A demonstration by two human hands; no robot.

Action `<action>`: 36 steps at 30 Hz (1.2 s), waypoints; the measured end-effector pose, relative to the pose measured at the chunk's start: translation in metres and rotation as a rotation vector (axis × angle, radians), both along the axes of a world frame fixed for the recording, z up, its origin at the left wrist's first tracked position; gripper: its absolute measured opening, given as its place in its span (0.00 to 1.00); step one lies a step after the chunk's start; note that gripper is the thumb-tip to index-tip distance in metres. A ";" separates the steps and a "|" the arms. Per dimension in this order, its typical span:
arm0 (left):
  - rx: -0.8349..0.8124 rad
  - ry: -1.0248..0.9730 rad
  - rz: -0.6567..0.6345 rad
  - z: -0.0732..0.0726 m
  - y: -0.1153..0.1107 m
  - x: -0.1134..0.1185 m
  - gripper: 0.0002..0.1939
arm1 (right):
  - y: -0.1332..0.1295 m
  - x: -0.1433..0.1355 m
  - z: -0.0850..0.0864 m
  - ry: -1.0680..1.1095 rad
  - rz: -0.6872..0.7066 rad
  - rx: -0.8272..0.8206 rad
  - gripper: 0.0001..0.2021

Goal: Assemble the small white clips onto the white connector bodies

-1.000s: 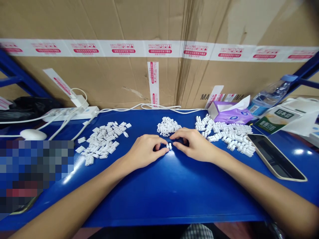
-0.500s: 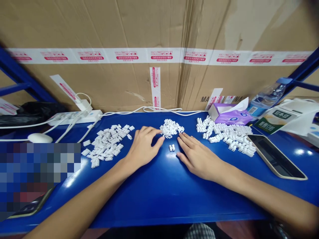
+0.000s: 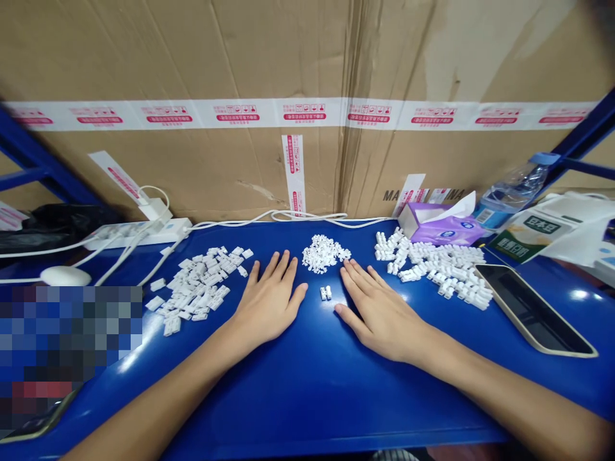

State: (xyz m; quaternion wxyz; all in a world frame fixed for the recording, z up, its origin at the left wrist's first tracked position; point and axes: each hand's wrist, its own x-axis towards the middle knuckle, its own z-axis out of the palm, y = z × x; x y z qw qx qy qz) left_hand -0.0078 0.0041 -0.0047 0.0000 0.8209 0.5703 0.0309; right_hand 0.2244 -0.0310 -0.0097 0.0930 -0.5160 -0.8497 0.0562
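Note:
My left hand (image 3: 270, 299) lies flat on the blue table (image 3: 298, 397), fingers spread, between the left pile of white rectangular pieces (image 3: 199, 282) and the middle. My right hand (image 3: 379, 310) rests palm down with its thumb apart, holding nothing. Its fingertips are close to the right edge of a heap of tiny white parts (image 3: 325, 253). Two small white pieces (image 3: 326, 293) sit side by side between my hands, touched by neither. To the right is a pile of white pieces, many joined in rows (image 3: 446, 266).
A phone (image 3: 538, 310) lies at the right, near a purple tissue pack (image 3: 442, 224), a plastic bottle (image 3: 516, 192) and a green-and-white package (image 3: 538, 224). A power strip (image 3: 139, 234) with white cables is at the back left. Cardboard (image 3: 216, 64) stands behind the table.
My left hand has drawn back from the heap of tiny parts and its fingers have spread flat. My right hand has barely moved. The view has shifted slightly.

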 end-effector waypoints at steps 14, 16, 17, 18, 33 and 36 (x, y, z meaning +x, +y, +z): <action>-0.008 0.070 0.018 0.005 -0.004 0.005 0.33 | 0.002 0.006 0.003 0.041 0.066 -0.033 0.39; 0.033 0.054 0.012 0.004 -0.003 0.004 0.32 | 0.002 0.006 0.004 0.029 0.073 -0.038 0.39; 0.055 0.043 0.008 0.004 -0.003 0.004 0.32 | 0.002 0.006 0.004 0.029 0.074 -0.035 0.39; 0.078 0.028 0.002 0.004 -0.002 0.003 0.31 | 0.002 0.006 0.004 0.032 0.075 -0.030 0.39; 0.200 -0.218 -0.126 0.013 0.005 -0.004 0.13 | 0.000 0.006 0.005 0.052 0.085 -0.005 0.36; 0.163 -0.268 -0.148 0.015 0.007 -0.005 0.09 | 0.000 0.007 0.005 0.048 0.084 -0.004 0.36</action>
